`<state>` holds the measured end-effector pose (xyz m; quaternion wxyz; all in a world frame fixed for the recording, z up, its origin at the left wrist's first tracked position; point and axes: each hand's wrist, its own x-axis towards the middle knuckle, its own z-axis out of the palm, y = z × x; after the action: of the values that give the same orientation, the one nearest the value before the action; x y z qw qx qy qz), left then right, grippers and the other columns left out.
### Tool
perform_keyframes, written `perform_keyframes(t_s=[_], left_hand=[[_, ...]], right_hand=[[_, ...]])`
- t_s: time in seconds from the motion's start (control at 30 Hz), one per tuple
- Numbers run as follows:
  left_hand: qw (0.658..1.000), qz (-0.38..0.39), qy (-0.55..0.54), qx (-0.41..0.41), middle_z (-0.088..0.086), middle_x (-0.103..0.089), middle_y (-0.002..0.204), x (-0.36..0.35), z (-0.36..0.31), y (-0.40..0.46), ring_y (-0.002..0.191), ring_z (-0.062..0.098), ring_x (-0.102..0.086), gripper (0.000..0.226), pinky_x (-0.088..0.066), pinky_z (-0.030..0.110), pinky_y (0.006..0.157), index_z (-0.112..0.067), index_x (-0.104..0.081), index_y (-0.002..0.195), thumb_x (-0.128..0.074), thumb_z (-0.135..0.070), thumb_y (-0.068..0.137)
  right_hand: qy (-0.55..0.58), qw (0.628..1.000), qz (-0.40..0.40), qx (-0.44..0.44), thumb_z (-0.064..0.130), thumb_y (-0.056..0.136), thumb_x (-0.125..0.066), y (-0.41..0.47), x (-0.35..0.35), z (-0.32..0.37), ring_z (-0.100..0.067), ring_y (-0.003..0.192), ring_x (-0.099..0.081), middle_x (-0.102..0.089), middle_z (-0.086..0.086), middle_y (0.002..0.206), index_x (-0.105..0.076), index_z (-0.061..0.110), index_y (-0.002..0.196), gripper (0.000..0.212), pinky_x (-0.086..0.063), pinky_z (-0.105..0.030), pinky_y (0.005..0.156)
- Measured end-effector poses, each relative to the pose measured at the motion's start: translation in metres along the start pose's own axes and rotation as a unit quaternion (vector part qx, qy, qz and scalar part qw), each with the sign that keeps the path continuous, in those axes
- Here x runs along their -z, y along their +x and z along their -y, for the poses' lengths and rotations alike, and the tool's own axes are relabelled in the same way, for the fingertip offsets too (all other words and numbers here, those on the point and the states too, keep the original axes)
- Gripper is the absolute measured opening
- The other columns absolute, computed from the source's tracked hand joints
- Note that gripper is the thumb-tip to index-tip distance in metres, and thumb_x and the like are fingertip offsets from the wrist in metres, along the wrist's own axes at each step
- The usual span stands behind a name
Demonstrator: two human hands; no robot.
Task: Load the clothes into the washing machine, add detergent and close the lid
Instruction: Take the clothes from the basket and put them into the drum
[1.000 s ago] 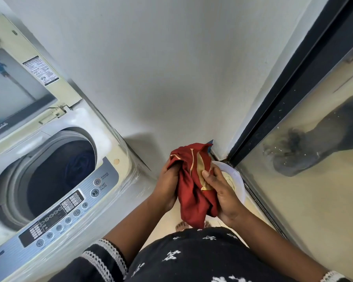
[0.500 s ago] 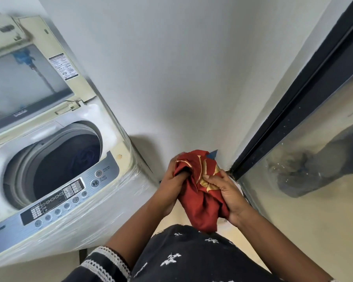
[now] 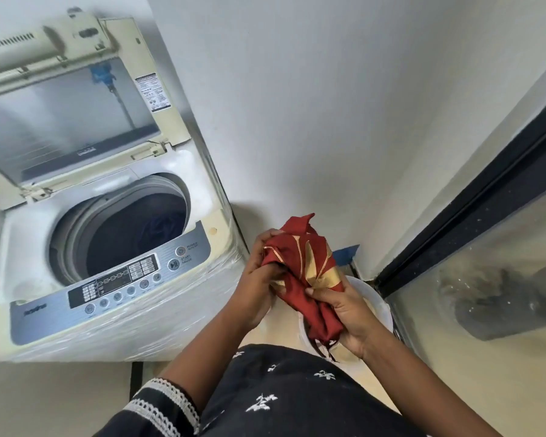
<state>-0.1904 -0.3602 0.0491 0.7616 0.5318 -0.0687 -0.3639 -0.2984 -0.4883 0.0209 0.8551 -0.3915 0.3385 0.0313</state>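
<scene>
While both hands (image 3: 259, 279) (image 3: 344, 313) grip red cloth (image 3: 303, 279) (bunched), washer (image 3: 108, 247) lid (image 3: 67, 121) up.

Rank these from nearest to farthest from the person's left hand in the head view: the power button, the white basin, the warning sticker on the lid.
From the left hand:
1. White basin, just right, below the red cloth.
2. Power button, left, on the control panel.
3. Warning sticker, far up-left on the raised lid.

The bunched garment (image 3: 300, 279) is deep red with gold bands; the washing machine (image 3: 114, 298) is white with yellowed cream edges; its control panel (image 3: 108, 288) is silver-grey with a black display strip; the bucket (image 3: 380, 310) is white; the sleeve (image 3: 161, 405) is black with white lace trim; the wall (image 3: 328, 105) is pale grey-white.
</scene>
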Motion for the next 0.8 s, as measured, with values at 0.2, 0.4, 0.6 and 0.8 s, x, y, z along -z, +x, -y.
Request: perform_keyframes(t_s=[0.2, 0.4, 0.6, 0.8], left_hand=[[0.999, -0.034, -0.007, 0.012, 0.008, -0.064, 0.110, 0.040, -0.008, -0.006, 0.101, 0.022, -0.062, 0.060, -0.055, 0.038, 0.080, -0.018, -0.048, 0.115, -0.079, -0.044, 0.071], [0.990, -0.137, 0.032, -0.027, 0.004, -0.069, 0.094, 0.083, -0.034, 0.006, 0.089, 0.017, -0.067, 0.026, -0.054, 0.026, 0.066, -0.017, -0.050, 0.095, -0.073, -0.014, 0.083], [0.978, -0.206, 0.011, -0.041, 0.004, -0.074, 0.105, 0.144, -0.071, 0.009, 0.091, 0.019, -0.072, 0.058, -0.057, 0.031, 0.072, -0.026, -0.045, 0.122, -0.076, -0.026, 0.073], [0.968, -0.244, -0.043, -0.047, 0.002, -0.075, 0.104, 0.224, -0.108, 0.014, 0.091, 0.020, -0.072, 0.055, -0.057, 0.035, 0.076, -0.026, -0.045, 0.132, -0.071, -0.010, 0.086]], right_hand=[[-0.055, 0.997, -0.048, 0.029, -0.004, 0.070, -0.081, 0.020, -0.024, -0.002, -0.036, 0.105, -0.067, -0.066, -0.016, 0.117, -0.046, 0.018, 0.124, 0.067, -0.059, -0.046, 0.083], [-0.090, 0.995, -0.037, 0.019, 0.024, 0.046, -0.098, 0.046, -0.067, -0.006, -0.032, 0.107, -0.069, -0.071, -0.009, 0.117, -0.059, 0.024, 0.126, 0.089, -0.057, -0.051, 0.092], [-0.116, 0.993, -0.016, 0.022, 0.023, 0.056, -0.094, 0.078, -0.132, -0.004, -0.028, 0.106, -0.070, -0.073, -0.005, 0.115, -0.061, 0.025, 0.125, 0.077, -0.058, -0.045, 0.090], [-0.145, 0.989, -0.014, 0.023, 0.007, 0.065, -0.088, 0.126, -0.215, -0.013, -0.028, 0.101, -0.071, -0.072, -0.010, 0.112, -0.057, 0.015, 0.117, 0.061, -0.059, -0.039, 0.081]])
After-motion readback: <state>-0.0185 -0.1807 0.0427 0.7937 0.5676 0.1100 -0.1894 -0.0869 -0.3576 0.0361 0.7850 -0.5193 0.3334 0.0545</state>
